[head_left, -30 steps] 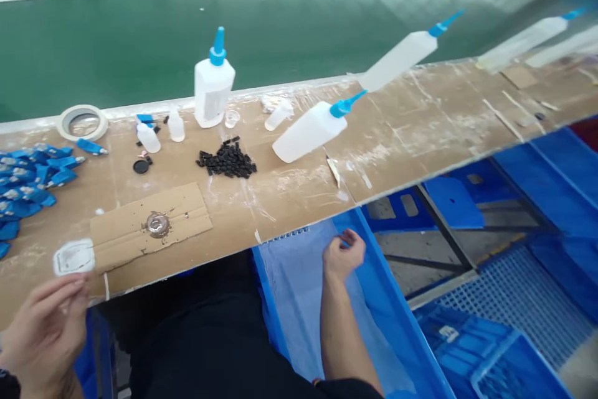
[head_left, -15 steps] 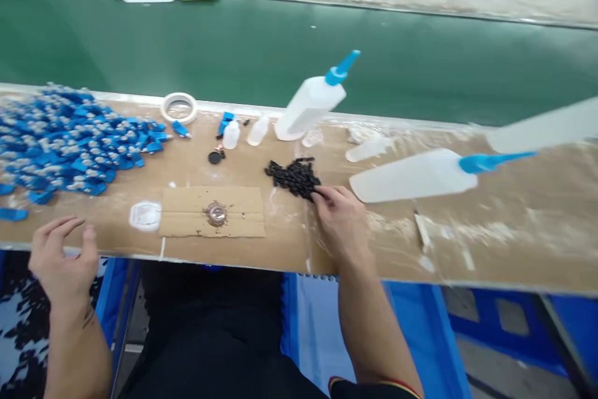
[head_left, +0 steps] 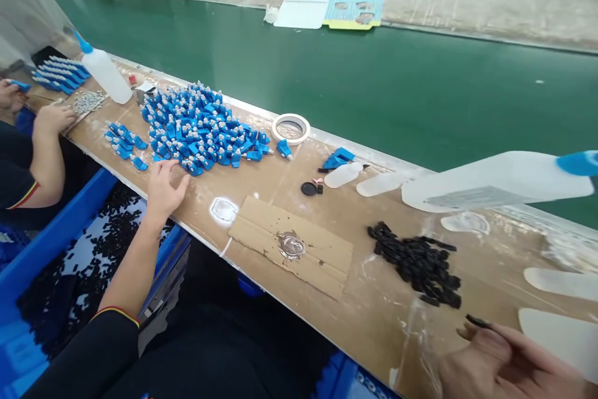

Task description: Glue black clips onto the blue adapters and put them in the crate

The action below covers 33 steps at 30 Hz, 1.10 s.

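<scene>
My left hand (head_left: 166, 192) is at the near edge of the heap of small blue plastic parts with pale tips (head_left: 191, 128). Its fingers are stretched, with the thumb apart and nothing visibly held. At the lower right, my right hand (head_left: 499, 358) pinches one small black piece (head_left: 477, 322) between thumb and finger. Just beyond that hand lies a pile of similar black pieces (head_left: 418, 262). Between my hands, a cardboard strip (head_left: 252, 225) bears a small round clear dish (head_left: 291, 246) with dark specks around it.
Tape roll (head_left: 303, 128), black disc (head_left: 309, 189), small white bottle (head_left: 343, 175) and large blue-tipped bottle (head_left: 481, 181) stand or lie toward the far edge. Beyond runs a green belt (head_left: 280, 69). A co-worker's hand (head_left: 55, 117) is at left, above a blue bin (head_left: 18, 287) of black pieces.
The view has swung left. My right hand has left the black pile with one black piece pinched in it. My left hand has moved to the blue parts.
</scene>
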### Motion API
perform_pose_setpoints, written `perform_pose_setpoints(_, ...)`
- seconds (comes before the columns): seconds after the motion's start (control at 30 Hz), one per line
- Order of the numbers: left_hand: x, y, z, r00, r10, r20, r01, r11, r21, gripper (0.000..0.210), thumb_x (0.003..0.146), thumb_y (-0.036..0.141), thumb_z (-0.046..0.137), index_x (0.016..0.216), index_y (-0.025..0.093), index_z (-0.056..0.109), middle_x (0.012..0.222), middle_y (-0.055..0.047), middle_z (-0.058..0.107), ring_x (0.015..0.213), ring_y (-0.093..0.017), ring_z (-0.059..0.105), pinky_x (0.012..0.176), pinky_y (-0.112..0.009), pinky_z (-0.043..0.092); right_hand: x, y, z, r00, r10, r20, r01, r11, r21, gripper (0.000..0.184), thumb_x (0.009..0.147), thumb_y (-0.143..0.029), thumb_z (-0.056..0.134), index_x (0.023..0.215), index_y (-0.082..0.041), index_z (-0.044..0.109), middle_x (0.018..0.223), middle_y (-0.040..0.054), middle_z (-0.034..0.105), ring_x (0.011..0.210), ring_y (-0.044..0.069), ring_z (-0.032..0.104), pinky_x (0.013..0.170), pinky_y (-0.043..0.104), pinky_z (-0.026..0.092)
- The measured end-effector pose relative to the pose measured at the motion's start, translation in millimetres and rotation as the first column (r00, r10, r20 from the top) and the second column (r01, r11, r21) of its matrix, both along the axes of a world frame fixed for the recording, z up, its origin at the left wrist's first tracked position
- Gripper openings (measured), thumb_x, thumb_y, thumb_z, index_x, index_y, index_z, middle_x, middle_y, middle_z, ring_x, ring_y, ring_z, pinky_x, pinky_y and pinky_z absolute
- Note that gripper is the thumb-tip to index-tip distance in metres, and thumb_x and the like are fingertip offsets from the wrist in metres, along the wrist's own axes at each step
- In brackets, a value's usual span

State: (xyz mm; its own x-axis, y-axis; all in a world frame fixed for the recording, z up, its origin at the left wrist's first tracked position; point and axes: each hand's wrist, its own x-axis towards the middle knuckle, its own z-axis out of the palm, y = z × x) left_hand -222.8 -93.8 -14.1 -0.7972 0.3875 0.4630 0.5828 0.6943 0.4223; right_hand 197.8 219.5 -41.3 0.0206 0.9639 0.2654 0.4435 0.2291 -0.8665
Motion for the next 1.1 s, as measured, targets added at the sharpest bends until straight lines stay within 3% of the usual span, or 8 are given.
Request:
perform_pose_setpoints(0.07, -9, 14, -1.1, 0.997, -0.048, 0.053, 0.052, 0.995, -0.085, 0.053, 0.089, 0.041, 0.069, 0.135, 0.016, 0.06, 0.124, -0.016, 0.06, 0.114, -0.032, 0.063, 0.103, -0.046, 0.051, -13, -12, 6.0, 0.999, -0.047, 0.013, 0.046, 0.997, 0.063, 0.029, 0.082, -0.064, 0.065, 0.081, -0.036, 0.072, 0.072, 0.0123, 0.064, 0.072, 0.044, 0.071, 0.076, 0.076, 0.053)
perform_pose_setpoints(0.17, -16, 31, -4.9, 0.994, -0.061, 0.088, 0.076, 0.981, -0.177, 0.052, 0.091, 0.041, 0.067, 0.137, 0.018, 0.058, 0.124, -0.017, 0.061, 0.119, -0.038, 0.06, 0.105, -0.051, 0.049, -25, -22, 9.6, 0.999, 0.032, -0.026, -0.029, 0.992, 0.12, 0.029, 0.081, -0.064, 0.07, 0.081, -0.035, 0.072, 0.077, 0.0106, 0.067, 0.067, 0.037, 0.071, 0.072, 0.067, 0.058)
perform_pose_setpoints(0.37, -7, 19, -8.5, 0.97, -0.195, 0.148, 0.211, 0.972, -0.103, 0.033, 0.093, 0.033, 0.063, 0.122, 0.018, 0.062, 0.118, -0.013, 0.064, 0.114, -0.03, 0.062, 0.104, -0.044, 0.049, -22, -31, 1.7, 0.925, 0.184, -0.332, -0.195, 0.981, 0.001, 0.035, 0.076, -0.055, 0.084, 0.078, -0.022, 0.073, 0.061, -0.0008, 0.064, 0.046, 0.017, 0.058, 0.047, 0.037, 0.049)
perform_pose_setpoints(0.53, 12, 5, -5.1, 0.906, -0.35, 0.236, 0.361, 0.932, -0.003, 0.029, 0.085, 0.038, 0.076, 0.106, 0.02, 0.07, 0.105, -0.007, 0.066, 0.101, -0.024, 0.063, 0.096, -0.037, 0.049, -30, -42, 2.9, 0.894, 0.198, -0.402, -0.235, 0.971, -0.043, 0.034, 0.069, -0.049, 0.091, 0.076, -0.021, 0.073, 0.063, -0.001, 0.068, 0.048, 0.017, 0.06, 0.047, 0.034, 0.049)
perform_pose_setpoints(0.7, 22, 12, -4.2, 0.886, -0.227, 0.404, 0.061, 0.921, 0.385, 0.032, 0.06, 0.031, 0.092, 0.062, 0.02, 0.062, 0.067, 0.002, 0.057, 0.071, -0.016, 0.052, 0.077, -0.03, 0.047, -39, -48, 3.6, 0.863, 0.27, -0.426, -0.306, 0.952, -0.017, 0.035, 0.067, -0.05, 0.092, 0.077, -0.022, 0.074, 0.068, -0.0005, 0.071, 0.05, 0.017, 0.062, 0.048, 0.034, 0.051)
perform_pose_setpoints(0.87, 43, 26, 8.5, 0.843, -0.218, 0.491, -0.142, 0.791, 0.595, 0.049, 0.081, 0.052, 0.072, 0.062, 0.021, 0.039, 0.058, 0.006, 0.04, 0.055, -0.01, 0.044, 0.057, -0.024, 0.043, -42, -54, 6.7, 0.838, 0.299, -0.456, -0.361, 0.931, -0.052, 0.035, 0.072, -0.053, 0.089, 0.076, -0.022, 0.073, 0.07, 0.0003, 0.069, 0.051, 0.015, 0.061, 0.046, 0.031, 0.051)
perform_pose_setpoints(1.0, 89, 43, 27.6, 0.652, -0.439, 0.617, -0.189, 0.695, 0.694, 0.05, 0.083, 0.058, 0.07, 0.068, 0.021, 0.039, 0.068, 0.003, 0.051, 0.062, -0.013, 0.062, 0.049, -0.022, 0.047, -52, -72, 15.4, 0.807, 0.405, -0.43, -0.466, 0.884, -0.042, 0.029, 0.081, -0.049, 0.084, 0.086, -0.021, 0.076, 0.071, 0.0017, 0.069, 0.055, 0.015, 0.063, 0.049, 0.03, 0.052)
perform_pose_setpoints(1.1, 136, 55, 27.9, 0.275, -0.728, 0.628, -0.215, 0.59, 0.778, 0.044, 0.077, 0.045, 0.085, 0.073, 0.02, 0.048, 0.083, 0.001, 0.062, 0.056, -0.01, 0.063, 0.04, -0.018, 0.042, -65, -98, 25.5, 0.745, 0.498, -0.443, -0.574, 0.817, -0.046, 0.019, 0.091, -0.042, 0.075, 0.091, -0.023, 0.076, 0.075, 0.0028, 0.071, 0.061, 0.016, 0.066, 0.055, 0.031, 0.055)
